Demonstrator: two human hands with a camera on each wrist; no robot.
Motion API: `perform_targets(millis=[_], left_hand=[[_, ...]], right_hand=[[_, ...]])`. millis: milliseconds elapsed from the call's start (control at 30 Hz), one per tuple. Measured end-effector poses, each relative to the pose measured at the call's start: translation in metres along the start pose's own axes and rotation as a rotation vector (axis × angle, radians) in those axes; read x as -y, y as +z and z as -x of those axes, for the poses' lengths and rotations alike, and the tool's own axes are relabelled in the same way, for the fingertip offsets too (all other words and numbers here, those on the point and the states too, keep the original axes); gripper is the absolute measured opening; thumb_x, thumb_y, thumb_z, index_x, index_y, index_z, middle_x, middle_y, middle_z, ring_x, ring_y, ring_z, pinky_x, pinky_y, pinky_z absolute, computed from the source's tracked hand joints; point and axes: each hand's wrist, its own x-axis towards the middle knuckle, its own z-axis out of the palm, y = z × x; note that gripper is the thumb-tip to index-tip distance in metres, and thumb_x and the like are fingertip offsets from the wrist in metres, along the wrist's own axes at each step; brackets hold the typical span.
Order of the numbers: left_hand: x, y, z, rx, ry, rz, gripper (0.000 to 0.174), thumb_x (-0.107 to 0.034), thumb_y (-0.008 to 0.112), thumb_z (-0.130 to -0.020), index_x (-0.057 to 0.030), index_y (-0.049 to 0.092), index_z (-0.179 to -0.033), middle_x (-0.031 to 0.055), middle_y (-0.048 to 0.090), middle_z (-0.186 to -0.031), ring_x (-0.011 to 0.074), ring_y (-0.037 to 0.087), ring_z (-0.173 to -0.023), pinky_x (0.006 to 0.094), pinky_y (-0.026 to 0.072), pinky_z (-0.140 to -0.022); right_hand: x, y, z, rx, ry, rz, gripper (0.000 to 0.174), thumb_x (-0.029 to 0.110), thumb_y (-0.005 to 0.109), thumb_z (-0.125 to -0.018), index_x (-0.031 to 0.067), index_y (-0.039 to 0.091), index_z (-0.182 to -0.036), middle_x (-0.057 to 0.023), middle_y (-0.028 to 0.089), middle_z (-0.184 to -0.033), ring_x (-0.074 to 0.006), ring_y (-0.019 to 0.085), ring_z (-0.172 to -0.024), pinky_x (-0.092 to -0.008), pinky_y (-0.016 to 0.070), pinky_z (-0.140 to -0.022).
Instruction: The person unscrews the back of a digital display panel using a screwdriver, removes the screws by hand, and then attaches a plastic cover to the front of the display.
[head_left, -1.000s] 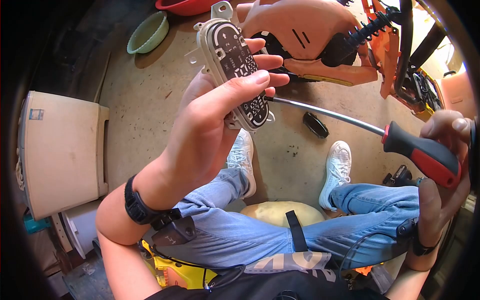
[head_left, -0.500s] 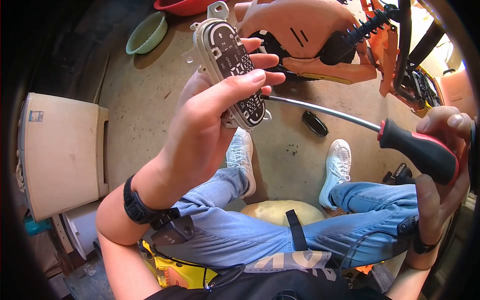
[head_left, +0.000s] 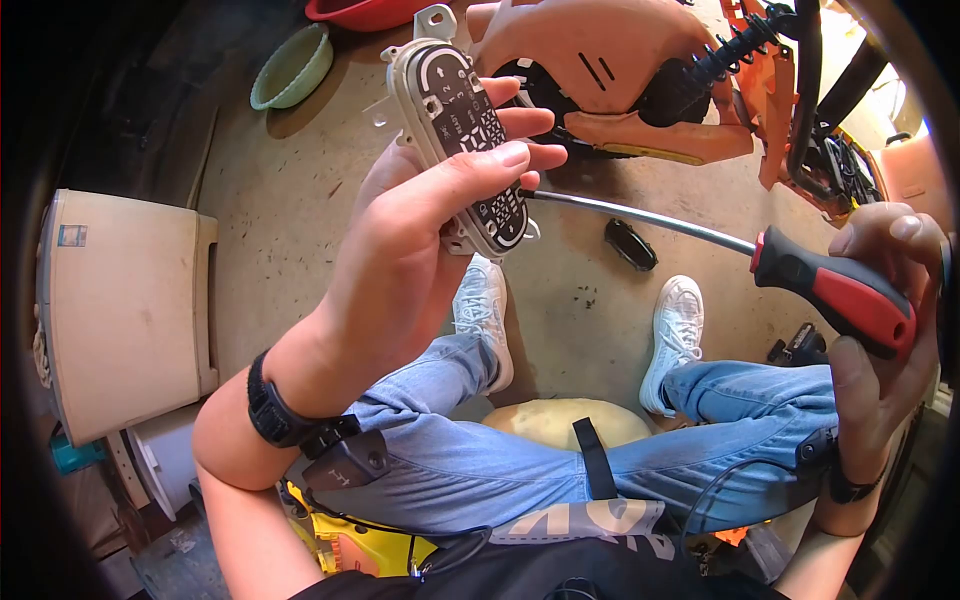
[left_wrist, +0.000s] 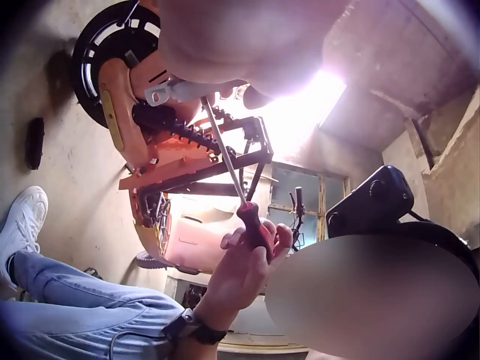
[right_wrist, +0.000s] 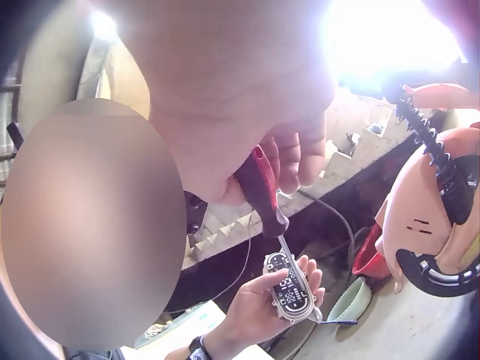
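Observation:
My left hand (head_left: pixel 395 225) grips a vehicle dashboard display (head_left: pixel 468 125), its thumb across the dark face and its fingers coming round from behind. The display is long and rounded, with white symbols and digits and a pale frame with mounting tabs. My right hand (head_left: pixel 880 405) holds a screwdriver (head_left: pixel 800 275) by its black and red handle, fingers and thumb around the handle's end. The steel shaft runs left to the display's lower right edge, just below the left fingertips. In the right wrist view the screwdriver (right_wrist: pixel 260 187) points down at the display (right_wrist: pixel 279 279).
An orange scooter body (head_left: pixel 600 50) with a black spring shock absorber (head_left: pixel 735 60) stands ahead. On the floor are a green basin (head_left: pixel 292 68), a red basin (head_left: pixel 370 12), a black oval part (head_left: pixel 630 246) and a dark power tool (head_left: pixel 798 347). A whitish box (head_left: pixel 130 310) stands at left.
The screwdriver handle has turned about its axis, its red stripe shifting out of sight and back. Handle and right hand have moved slightly left. The left hand and display have barely shifted.

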Motion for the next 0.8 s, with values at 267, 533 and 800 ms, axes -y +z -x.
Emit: perform_targets(millis=[267, 533, 800], left_hand=[[-0.001, 0.003, 0.0, 0.031, -0.011, 0.032, 0.054, -0.016, 0.055, -0.092, 0.0019, 0.04, -0.142, 0.0192, 0.056, -0.132, 0.0287, 0.057, -0.121, 0.0405, 0.0431, -0.105], [0.001, 0.0, -0.001, 0.003, -0.005, 0.031, 0.053, -0.014, 0.055, -0.093, 0.0025, 0.04, -0.141, 0.0196, 0.056, -0.131, 0.0285, 0.057, -0.121, 0.0402, 0.0437, -0.105], [0.001, 0.002, -0.001, 0.02, -0.014, 0.024, 0.053, -0.014, 0.054, -0.092, 0.0025, 0.04, -0.141, 0.0196, 0.056, -0.131, 0.0289, 0.057, -0.121, 0.0403, 0.0434, -0.105]], right_hand=[[0.008, -0.009, 0.006, 0.053, 0.012, 0.138, 0.092, 0.05, 0.081, -0.078, 0.0023, 0.028, -0.137, -0.0187, 0.06, -0.11, -0.0197, 0.066, -0.09, -0.0268, 0.053, -0.08], [0.006, -0.021, 0.0, 0.263, -0.068, 0.161, 0.087, 0.033, 0.086, -0.078, 0.001, 0.029, -0.135, -0.0223, 0.054, -0.119, -0.0224, 0.064, -0.096, -0.0275, 0.0535, -0.081], [0.021, 0.001, 0.0, 0.037, 0.13, 0.125, 0.084, 0.037, 0.082, -0.081, -0.0005, 0.031, -0.136, -0.0214, 0.056, -0.117, -0.0198, 0.062, -0.096, -0.0298, 0.0512, -0.084]])
